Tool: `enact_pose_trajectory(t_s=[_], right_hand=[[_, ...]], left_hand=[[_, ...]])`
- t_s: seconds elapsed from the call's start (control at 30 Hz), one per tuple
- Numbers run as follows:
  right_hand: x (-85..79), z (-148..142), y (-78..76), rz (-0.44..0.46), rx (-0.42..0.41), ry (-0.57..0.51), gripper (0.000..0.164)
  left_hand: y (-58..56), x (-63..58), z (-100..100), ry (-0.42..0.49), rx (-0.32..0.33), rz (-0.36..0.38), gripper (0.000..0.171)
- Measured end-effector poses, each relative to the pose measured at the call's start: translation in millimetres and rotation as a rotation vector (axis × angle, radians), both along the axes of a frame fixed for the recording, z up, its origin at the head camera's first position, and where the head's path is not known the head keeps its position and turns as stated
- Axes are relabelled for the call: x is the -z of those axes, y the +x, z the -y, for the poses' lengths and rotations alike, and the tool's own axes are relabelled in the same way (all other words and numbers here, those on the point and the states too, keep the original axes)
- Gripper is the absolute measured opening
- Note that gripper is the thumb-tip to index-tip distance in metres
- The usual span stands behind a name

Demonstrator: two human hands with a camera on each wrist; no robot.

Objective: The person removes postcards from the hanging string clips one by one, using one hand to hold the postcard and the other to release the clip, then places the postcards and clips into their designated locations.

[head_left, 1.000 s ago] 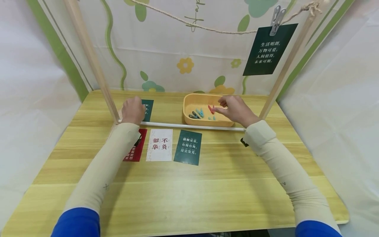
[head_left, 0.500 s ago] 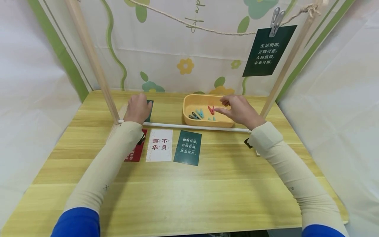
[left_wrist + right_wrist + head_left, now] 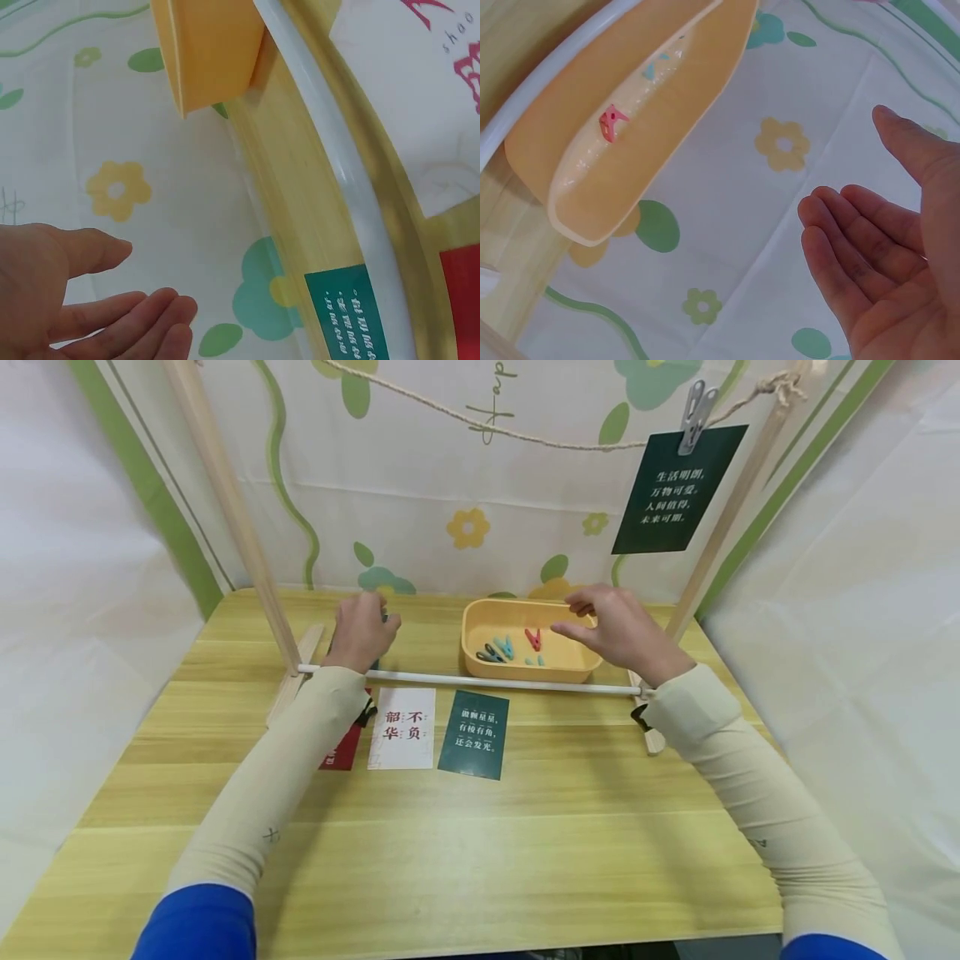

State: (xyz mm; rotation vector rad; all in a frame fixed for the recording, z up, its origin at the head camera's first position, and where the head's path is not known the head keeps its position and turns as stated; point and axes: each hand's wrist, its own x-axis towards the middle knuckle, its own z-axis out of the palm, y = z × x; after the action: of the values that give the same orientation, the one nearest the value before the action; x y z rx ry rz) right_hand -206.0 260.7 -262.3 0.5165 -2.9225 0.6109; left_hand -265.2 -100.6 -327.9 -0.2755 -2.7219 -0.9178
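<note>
My left hand [image 3: 362, 633] is raised above the white crossbar [image 3: 450, 680], its fingers loosely bent with nothing between them. Behind it, a green card [image 3: 346, 311] lies on the table, mostly covered in the head view. My right hand [image 3: 624, 633] hovers by the right end of a yellow tray [image 3: 525, 673], fingers and thumb apart and holding nothing. Inside the tray lie a red clothespin [image 3: 533, 639], a light blue clothespin [image 3: 505, 647], a dark one [image 3: 491, 653] and small blue pieces. A metal clip [image 3: 696, 417] pins a green card [image 3: 678, 493] to the rope.
A rope [image 3: 517, 435] sags between two wooden posts [image 3: 240, 518]. In front of the crossbar lie a red card [image 3: 343, 752], partly under the left sleeve, a white card [image 3: 402, 728] and a green card [image 3: 474, 735]. A flowered cloth [image 3: 420, 485] hangs behind the table [image 3: 450, 860].
My left hand has shifted to the right and covers more of the rear green card. My right hand has drifted right, with thumb and fingers a little wider apart.
</note>
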Motion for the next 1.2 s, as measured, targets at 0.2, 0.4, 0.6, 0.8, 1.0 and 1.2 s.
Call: enact_pose_trajectory(t_s=[0.2, 0.4, 0.6, 0.8, 1.0, 1.2], right_hand=[[-11.4, 0, 6.6, -0.066, -0.02, 0.003, 0.049], [-20.8, -3, 11.1, -0.147, -0.036, 0.022, 0.047], [-33.0, -3, 17.5, -0.177, -0.052, 0.032, 0.045], [-45.1, -2, 23.6, -0.229, -0.065, 0.036, 0.043], [-55.3, -6, 28.3, -0.279, -0.071, 0.037, 0.043], [-66.0, -10, 31.7, -0.331, -0.066, 0.057, 0.043]], left_hand=[[3.8, -4.4, -12, 0.1, 0.04, 0.017, 0.025], [7.3, -10.7, -25, 0.144, 0.063, 0.057, 0.039], [9.5, -15.7, -36, 0.208, 0.099, 0.056, 0.039], [10.5, -19.8, -48, 0.301, 0.148, 0.071, 0.037], [11.0, -22.3, -61, 0.381, 0.176, 0.073, 0.036], [14.2, -26.4, -73, 0.426, 0.206, 0.071, 0.038]])
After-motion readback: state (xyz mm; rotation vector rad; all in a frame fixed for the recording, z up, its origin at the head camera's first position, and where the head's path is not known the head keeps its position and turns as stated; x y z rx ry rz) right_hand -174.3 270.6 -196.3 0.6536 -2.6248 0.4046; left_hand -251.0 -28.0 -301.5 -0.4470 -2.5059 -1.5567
